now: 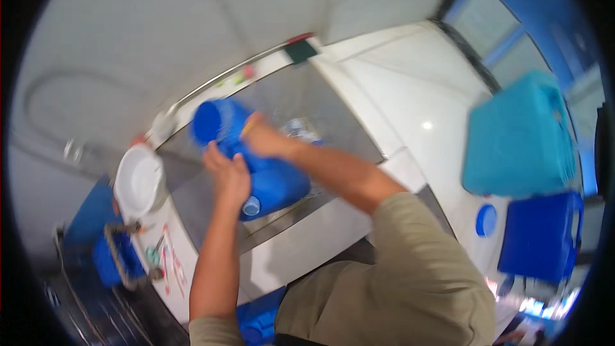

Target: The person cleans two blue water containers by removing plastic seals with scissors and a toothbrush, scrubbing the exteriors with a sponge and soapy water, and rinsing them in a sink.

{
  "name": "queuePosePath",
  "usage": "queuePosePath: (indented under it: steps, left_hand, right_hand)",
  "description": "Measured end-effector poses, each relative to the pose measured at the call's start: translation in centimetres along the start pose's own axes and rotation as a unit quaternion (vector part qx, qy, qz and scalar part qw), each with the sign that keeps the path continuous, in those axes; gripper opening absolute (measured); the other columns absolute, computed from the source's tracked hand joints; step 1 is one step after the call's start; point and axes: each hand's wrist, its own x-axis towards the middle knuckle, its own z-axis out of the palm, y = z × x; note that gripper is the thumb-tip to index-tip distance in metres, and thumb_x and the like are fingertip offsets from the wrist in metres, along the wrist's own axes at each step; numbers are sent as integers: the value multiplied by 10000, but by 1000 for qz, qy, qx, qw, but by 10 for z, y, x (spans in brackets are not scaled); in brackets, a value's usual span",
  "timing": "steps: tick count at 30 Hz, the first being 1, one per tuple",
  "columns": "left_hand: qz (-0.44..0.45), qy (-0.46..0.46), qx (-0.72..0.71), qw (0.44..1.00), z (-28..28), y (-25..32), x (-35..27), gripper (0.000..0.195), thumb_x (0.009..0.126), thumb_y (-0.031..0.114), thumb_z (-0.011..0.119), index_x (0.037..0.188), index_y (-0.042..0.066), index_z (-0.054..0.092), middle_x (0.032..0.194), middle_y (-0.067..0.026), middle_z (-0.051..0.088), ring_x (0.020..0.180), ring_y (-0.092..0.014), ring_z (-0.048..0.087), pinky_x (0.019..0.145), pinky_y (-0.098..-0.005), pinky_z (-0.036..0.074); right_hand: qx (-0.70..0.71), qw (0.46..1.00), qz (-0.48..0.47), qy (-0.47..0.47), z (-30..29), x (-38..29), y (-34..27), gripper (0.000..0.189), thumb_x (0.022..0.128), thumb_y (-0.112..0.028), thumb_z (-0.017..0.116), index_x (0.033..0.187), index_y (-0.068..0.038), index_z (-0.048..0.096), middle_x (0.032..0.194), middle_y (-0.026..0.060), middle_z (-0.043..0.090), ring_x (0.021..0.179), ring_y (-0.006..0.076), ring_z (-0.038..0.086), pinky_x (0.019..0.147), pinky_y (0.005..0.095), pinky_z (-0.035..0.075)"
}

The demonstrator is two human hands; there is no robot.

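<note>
A large blue plastic jerrycan [283, 185] lies tilted in a grey sink basin [331, 101]. Its wide round opening or end [207, 122] faces the upper left, and a small threaded neck [251, 205] points toward me. My left hand [228, 173] grips the can beside the wide end, with thumb and fingers on either side of a raised part. Curled against the can's upper side is my right hand [266, 135], blurred by motion. Something yellowish shows at its fingers, too smeared to name. Behind the right forearm, clear plastic or splashing water [299, 129] lies in the basin.
On the right counter stand a turquoise jerrycan [514, 139], a dark blue jerrycan [540, 235] and a round blue lid [486, 220]. A white bowl [139, 180] sits at the basin's left corner. Toothbrushes [168, 259] and a metal tap [117, 254] are at left.
</note>
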Motion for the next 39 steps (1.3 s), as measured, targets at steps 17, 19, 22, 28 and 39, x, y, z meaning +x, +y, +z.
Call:
queuePosePath:
  steps: [17, 19, 22, 28, 39]
  left_hand:
    - [182, 58, -75, 979, 6, -9, 35, 763, 999, 482, 628, 1591, 100, 334, 1040, -172, 731, 853, -330, 713, 743, -412, 556]
    - [70, -41, -225, 971, -26, 9, 20, 665, 1025, 504, 574, 1538, 113, 412, 902, -91, 678, 702, -220, 643, 624, -339, 521]
    - [-49, -40, -390, 918, -80, 3, -3, 536, 1050, 531, 511, 1393, 119, 525, 760, 4, 552, 567, -95, 498, 506, -246, 432]
    - [-237, 6, -600, 764, -135, -1, -53, 592, 997, 678, 475, 1290, 164, 473, 705, 37, 418, 560, -71, 424, 489, -237, 398]
    - [-257, 115, -627, 726, -165, -30, -108, 628, 923, 762, 514, 1185, 191, 513, 697, 44, 400, 523, -61, 374, 462, -217, 366]
  right_hand:
    - [100, 955, 140, 241, -122, -66, -49, 182, 968, -174, 593, 1025, -2, 604, 1061, 249, 633, 998, 438, 596, 896, 518, 492]
    - [124, 926, 72, 349, -121, -73, -72, 205, 958, -127, 609, 1097, 8, 541, 1137, 267, 616, 1057, 451, 581, 929, 509, 486]
    - [111, 898, -17, 426, -126, -68, -95, 258, 980, -128, 567, 1197, 7, 535, 1203, 259, 604, 1112, 453, 563, 985, 495, 466]
    - [184, 950, -6, 251, -126, -30, -129, 353, 1001, -230, 544, 1276, -29, 635, 1340, 194, 600, 1244, 437, 537, 1113, 512, 388]
    - [73, 958, 3, 276, -105, -59, -135, 424, 977, -327, 575, 1309, -71, 639, 1396, 212, 578, 1346, 408, 498, 1159, 528, 342]
